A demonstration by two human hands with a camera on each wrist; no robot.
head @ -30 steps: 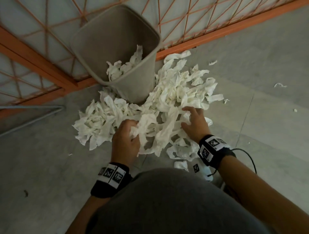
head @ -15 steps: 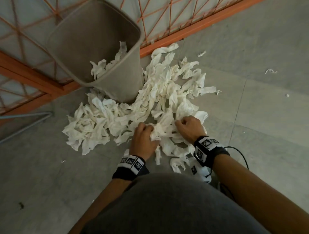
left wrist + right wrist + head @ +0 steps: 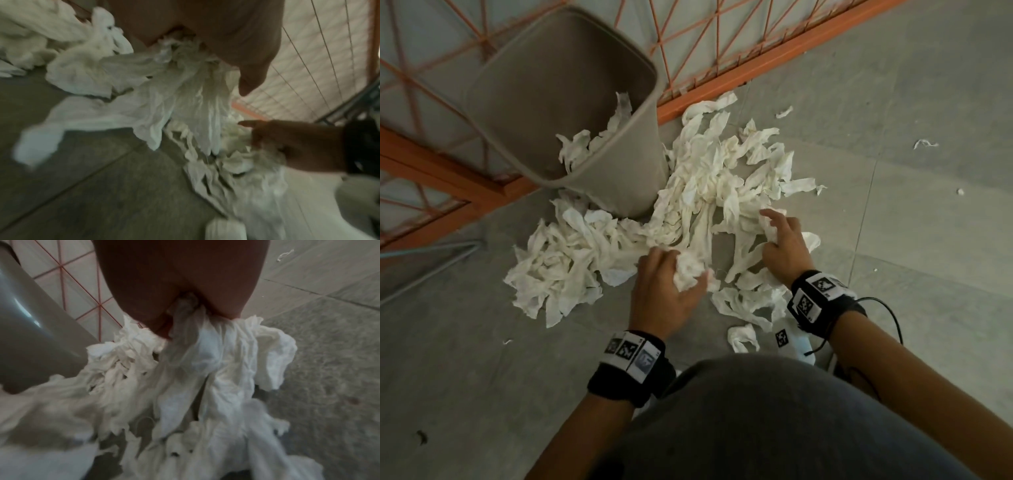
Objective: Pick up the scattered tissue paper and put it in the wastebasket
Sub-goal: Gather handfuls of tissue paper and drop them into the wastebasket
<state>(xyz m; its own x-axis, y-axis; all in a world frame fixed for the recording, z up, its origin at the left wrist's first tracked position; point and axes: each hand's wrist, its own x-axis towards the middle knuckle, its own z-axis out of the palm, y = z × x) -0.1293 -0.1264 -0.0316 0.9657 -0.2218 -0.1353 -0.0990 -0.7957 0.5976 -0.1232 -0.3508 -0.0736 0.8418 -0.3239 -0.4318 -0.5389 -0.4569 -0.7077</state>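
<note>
A large heap of white tissue paper [image 3: 709, 192] is spread over the grey floor [image 3: 893, 240], wrapped around the near and right sides of the wastebasket [image 3: 599, 192], with its left part [image 3: 558, 270] reaching out from the basket's near side. The wastebasket is seen tilted against the orange metal grille [image 3: 756, 65] at the far edge of the floor, and a few crumpled tissues [image 3: 585, 147] are already lying inside it. A wad of tissue [image 3: 688, 270] is gripped by the left hand [image 3: 664, 294], its fingers curled round the bunch at the near edge of the heap; in the left wrist view the tissue [image 3: 185, 78] is seen hanging from under the palm. Another bunch [image 3: 770, 233] is held by the right hand [image 3: 784, 250], with the forefinger stretched out over the pile; in the right wrist view strands of tissue [image 3: 205, 356] are seen pinched between the fingers and trailing down to the floor beside the basket wall [image 3: 30, 331]. Black wristbands with printed markers [image 3: 633, 356] are worn on both wrists. Small scraps [image 3: 924, 144] are scattered well apart from the heap toward the right edge of the floor, and a loose piece [image 3: 743, 339] lies just near of the pile.
</note>
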